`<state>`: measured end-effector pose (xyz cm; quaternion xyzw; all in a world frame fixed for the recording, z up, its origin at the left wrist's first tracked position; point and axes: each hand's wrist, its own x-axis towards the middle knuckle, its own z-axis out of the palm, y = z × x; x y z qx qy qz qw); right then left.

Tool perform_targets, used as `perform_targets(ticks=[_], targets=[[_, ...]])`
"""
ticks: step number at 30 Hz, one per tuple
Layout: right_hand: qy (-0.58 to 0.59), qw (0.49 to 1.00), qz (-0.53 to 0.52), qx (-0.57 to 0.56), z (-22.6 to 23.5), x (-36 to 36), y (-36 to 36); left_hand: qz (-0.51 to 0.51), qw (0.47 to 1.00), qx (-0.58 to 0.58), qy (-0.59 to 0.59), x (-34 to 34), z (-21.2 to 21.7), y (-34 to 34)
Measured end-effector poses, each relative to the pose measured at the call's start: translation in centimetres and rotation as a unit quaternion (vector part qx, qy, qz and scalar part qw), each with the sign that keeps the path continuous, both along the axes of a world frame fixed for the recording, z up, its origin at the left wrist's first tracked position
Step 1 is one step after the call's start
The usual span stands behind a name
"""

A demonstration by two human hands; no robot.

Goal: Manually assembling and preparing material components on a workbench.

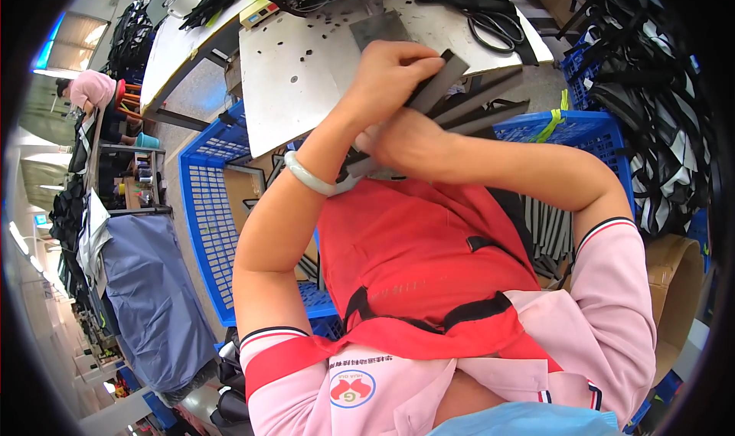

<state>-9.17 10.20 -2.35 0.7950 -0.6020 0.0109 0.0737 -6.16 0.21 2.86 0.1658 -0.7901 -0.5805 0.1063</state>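
Note:
My left hand (390, 76), with a pale bangle (306, 174) on its wrist, is closed, thumb and fingers pinching the upper end of a flat dark grey strip (442, 84). Just below it, my right hand (406, 141) crosses in front with its fingers curled round the same bundle; it is slightly blurred and its grip is partly hidden. More grey strips (482, 99) fan out to the right from behind my right wrist. Both hands are over the near edge of a white worktable (279, 91), above my red apron (413, 260).
A dark metal plate (379, 30) and small black scraps lie on the table. Black-handled scissors (496, 32) rest at its far right. Blue plastic baskets (207, 229) stand round my lap, with grey strips (547, 229) at right. Black straps (651, 130) hang on the right; another person (93, 90) is far left.

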Motion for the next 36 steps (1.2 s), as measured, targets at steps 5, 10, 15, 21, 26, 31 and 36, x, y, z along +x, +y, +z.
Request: perform_targets(ticks=[5,10,15,21,26,31,36], targets=[[-0.196,0.976,-0.089,-0.039,5.6,-7.8,2.5,0.001,0.995,-0.009,-0.103,6.9,-3.4,-5.1],[-0.310,0.934,-0.178,-0.009,7.0,-13.0,4.3,0.047,0.983,0.161,-0.071,7.8,-0.3,-4.2],[-0.226,0.957,-0.157,-0.094,7.7,-15.4,3.9,0.076,0.996,-0.043,-0.035,5.2,1.9,-4.3],[-0.256,0.940,-0.223,-0.043,8.3,-17.6,2.9,0.101,0.992,-0.074,0.031,2.5,1.9,-4.9],[-0.231,0.943,-0.227,-0.073,8.2,-18.7,2.2,0.105,0.994,-0.042,0.003,1.1,1.7,-6.1],[-0.243,0.940,-0.227,-0.081,7.7,-19.0,1.5,0.105,0.993,-0.044,0.018,0.6,1.2,-7.0],[-0.295,0.929,-0.219,-0.041,8.7,-19.1,1.2,0.104,0.993,-0.044,0.030,0.1,1.3,-7.6]])
